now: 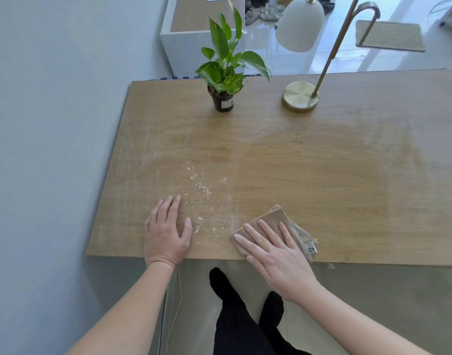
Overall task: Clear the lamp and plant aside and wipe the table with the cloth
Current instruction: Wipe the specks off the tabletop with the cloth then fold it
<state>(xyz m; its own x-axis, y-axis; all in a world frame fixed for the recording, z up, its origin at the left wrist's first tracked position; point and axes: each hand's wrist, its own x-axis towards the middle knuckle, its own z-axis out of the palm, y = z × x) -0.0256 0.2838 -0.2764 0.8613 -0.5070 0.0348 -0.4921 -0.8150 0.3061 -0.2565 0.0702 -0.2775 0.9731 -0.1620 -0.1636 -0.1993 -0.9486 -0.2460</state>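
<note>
A folded tan cloth (273,218) lies near the front edge of the wooden table (347,180). My right hand (276,248) presses flat on it, fingers spread. My left hand (166,231) rests flat on the bare wood to the left, holding nothing. White crumbs (200,190) are scattered between the two hands. At the far side stand a small green plant in a black pot (223,99) and a brass lamp with a white shade (300,97), both upright and well away from my hands.
A grey wall runs along the table's left side. Beyond the far edge are a white cabinet (183,44), shoes, a woven mat (391,35) and a shiny tiled floor. My legs in black stand below the front edge.
</note>
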